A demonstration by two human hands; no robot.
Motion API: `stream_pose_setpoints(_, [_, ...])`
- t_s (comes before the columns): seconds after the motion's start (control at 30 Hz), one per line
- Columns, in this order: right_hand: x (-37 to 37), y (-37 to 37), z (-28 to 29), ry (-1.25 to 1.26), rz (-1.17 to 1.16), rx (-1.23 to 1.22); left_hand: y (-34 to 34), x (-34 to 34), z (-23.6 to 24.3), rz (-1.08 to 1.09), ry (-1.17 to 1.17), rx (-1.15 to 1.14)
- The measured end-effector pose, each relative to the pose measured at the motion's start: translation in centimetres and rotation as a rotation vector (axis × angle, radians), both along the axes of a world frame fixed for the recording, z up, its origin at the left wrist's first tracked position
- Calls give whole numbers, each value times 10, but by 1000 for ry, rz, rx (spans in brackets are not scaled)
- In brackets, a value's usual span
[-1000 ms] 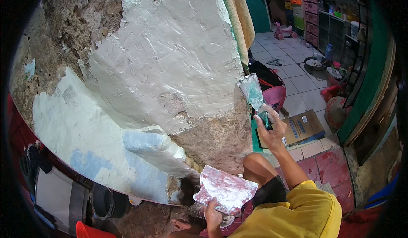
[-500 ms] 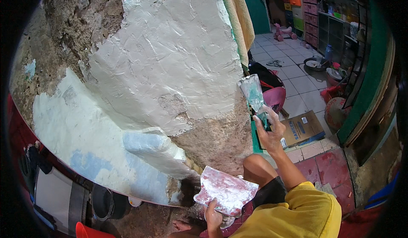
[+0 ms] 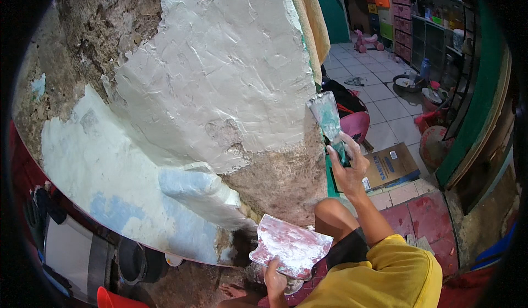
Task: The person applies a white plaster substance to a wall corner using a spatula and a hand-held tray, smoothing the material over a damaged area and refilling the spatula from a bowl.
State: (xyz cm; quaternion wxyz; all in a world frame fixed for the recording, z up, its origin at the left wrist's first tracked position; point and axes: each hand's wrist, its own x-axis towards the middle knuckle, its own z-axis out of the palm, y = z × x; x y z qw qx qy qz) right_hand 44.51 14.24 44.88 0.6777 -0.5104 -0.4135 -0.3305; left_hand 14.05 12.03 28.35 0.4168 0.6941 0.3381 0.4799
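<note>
My right hand (image 3: 351, 164) is closed round the handle of a putty knife (image 3: 327, 115). Its broad blade, smeared white and green, points up beside the right edge of the wall (image 3: 220, 66). Smooth grey-white filler covers much of that wall, with bare rough patches at its upper left and low down. Lower in view, my left hand (image 3: 275, 277) grips the near edge of a reddish board (image 3: 291, 247), the thumb lying on top. White paste is smeared over the board. The fingers beneath it are hidden.
A pale low ledge (image 3: 187, 189) juts from the wall at left. A yellow towel (image 3: 309, 22) hangs along the wall's right edge. Beyond the doorway lie a flat cardboard box (image 3: 390, 167), a pink bowl-like thing (image 3: 356, 125) and shelves. A dark bucket (image 3: 132, 261) stands lower left.
The putty knife has shifted very slightly up and left along the wall's edge. The board has moved slightly left, still in my left hand.
</note>
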Motion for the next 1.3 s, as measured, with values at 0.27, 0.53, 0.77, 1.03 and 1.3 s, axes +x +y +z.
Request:
stream_pose_setpoints(0.27, [4, 5, 42, 25, 63, -6, -5, 0, 5, -12, -17, 13])
stream_pose_setpoints(0.53, [-6, 2, 8, 67, 6, -66, 2, -6, -4, 21, 132, 237])
stream_pose_setpoints(0.77, [-3, 5, 52, 84, 130, 26, 0, -9, -8, 68, 27, 7])
stream_pose_setpoints(1.03, [5, 8, 37, -4, -12, -46, 2, -9, -7, 45, 163, 195])
stream_pose_setpoints(1.3, [-5, -1, 39, 13, 8, -13, -2, -4, 9, 30, 116, 241])
